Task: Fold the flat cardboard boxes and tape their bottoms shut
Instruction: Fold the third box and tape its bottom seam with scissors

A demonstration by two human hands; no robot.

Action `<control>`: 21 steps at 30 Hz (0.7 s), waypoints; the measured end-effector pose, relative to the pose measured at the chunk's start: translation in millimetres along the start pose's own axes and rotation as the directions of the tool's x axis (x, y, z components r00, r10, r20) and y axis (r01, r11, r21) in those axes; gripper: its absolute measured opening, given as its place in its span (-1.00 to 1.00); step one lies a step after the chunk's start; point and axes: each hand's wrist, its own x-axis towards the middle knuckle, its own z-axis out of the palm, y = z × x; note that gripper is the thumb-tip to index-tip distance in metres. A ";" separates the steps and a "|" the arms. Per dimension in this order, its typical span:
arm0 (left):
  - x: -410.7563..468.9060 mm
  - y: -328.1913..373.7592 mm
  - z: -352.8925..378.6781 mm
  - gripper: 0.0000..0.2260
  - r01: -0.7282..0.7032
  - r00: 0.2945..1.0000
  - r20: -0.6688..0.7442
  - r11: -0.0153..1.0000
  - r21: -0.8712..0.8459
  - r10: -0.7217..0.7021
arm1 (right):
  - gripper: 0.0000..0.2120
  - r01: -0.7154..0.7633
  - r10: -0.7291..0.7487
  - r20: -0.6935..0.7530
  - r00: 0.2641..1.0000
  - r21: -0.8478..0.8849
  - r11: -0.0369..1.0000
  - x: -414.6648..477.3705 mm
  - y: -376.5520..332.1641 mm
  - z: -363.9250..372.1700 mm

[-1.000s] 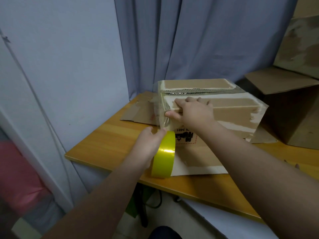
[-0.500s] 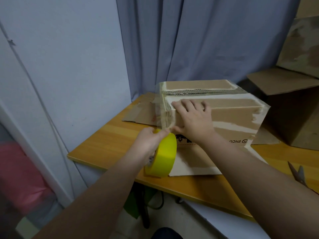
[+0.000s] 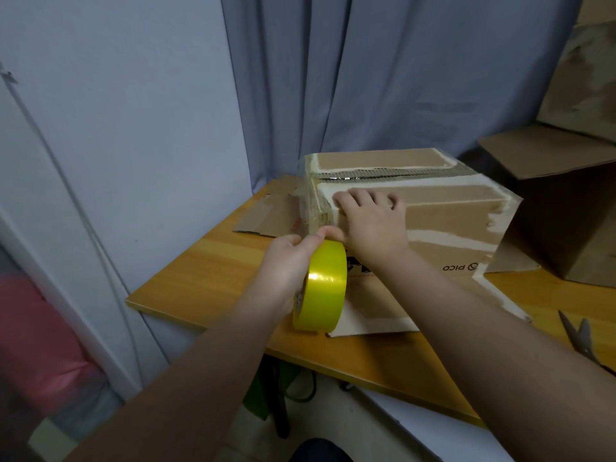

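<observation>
My left hand grips the roll of yellow tape. My fingers are curled round its rim and my thumb lies on top. The roll stands on edge just above the near edge of the tabletop, not far from the near left corner. I cannot tell whether it touches the wood or the flap beside it.

A glossy strip of tape lies over the left end of the cardboard box and runs up across the corner toward the seam on top.

The box stands in the middle of the tabletop, closer to the far edge, with its closed flaps facing up. The corrugated edges of the two flaps meet along the seam. One loose flap lies flat on the wood, reaching to the near edge just beside the roll. The surface of the box is torn and pale where paper has peeled away.

My right hand rests palm down on the top of the box at its left end. Its fingers are straight and spread, pressing the flap. The thumb reaches down the near side and almost meets my left thumb.

A piece of flat cardboard lies under and behind the left end of the box, toward the far left corner. Scissors lie near the near edge, well to the right. A larger box stands open at the right edge. A blue curtain hangs behind the far edge.
</observation>
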 end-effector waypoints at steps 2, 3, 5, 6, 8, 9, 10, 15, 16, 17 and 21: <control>4.3 1.2 1.3 -0.56 -0.013 1.000 -0.019 1.000 0.014 0.014 | -0.35 0.003 -0.008 -0.078 0.997 -0.064 0.998 0.1 -1.2 7.8; 5.8 0.4 1.2 -0.57 -0.004 1.000 -0.020 1.000 0.024 0.004 | -0.34 0.004 -0.012 -0.108 0.994 -0.075 0.997 0.3 -0.7 10.1; 7.1 -4.2 -0.3 -0.56 0.034 0.999 0.001 0.999 0.028 -0.034 | -0.30 0.020 -0.030 -0.130 0.991 -0.078 0.997 0.1 1.5 13.4; 6.9 -6.7 -0.6 -0.51 0.065 0.998 0.024 0.998 0.012 -0.066 | -0.28 0.036 -0.046 -0.139 0.989 -0.078 0.996 0.0 2.8 14.6; 7.1 -11.3 1.5 -0.41 0.109 0.992 0.071 0.994 -0.006 -0.108 | -0.27 0.054 -0.064 -0.160 0.985 -0.066 0.996 0.4 4.4 15.9; 6.6 -12.9 3.1 -0.38 0.105 0.991 0.084 0.994 0.009 -0.105 | -0.28 0.054 -0.063 -0.168 0.984 -0.054 0.997 0.9 4.6 16.6; 6.8 -14.2 4.3 -0.36 0.084 0.993 0.082 0.996 0.042 -0.088 | -0.29 0.051 -0.057 -0.180 0.982 -0.041 0.998 1.3 4.5 17.4; 10.4 -16.0 1.4 -0.27 0.058 0.998 0.031 0.996 0.061 -0.060 | -0.33 0.043 -0.041 -0.259 0.965 0.002 0.999 1.7 2.4 19.0; 10.0 -15.6 1.1 -0.27 0.067 0.997 0.033 0.997 0.049 -0.068 | -0.34 0.040 -0.035 -0.262 0.965 0.011 0.999 1.3 2.1 18.4; 9.7 -15.8 1.4 -0.28 0.077 0.996 0.035 0.996 0.044 -0.079 | -0.34 0.038 -0.032 -0.262 0.965 0.019 0.999 1.1 1.8 17.7; 6.3 -15.2 -1.5 -0.46 0.107 0.992 0.065 0.994 0.014 -0.107 | -0.37 0.029 -0.023 -0.247 0.969 0.023 0.999 1.0 0.9 15.7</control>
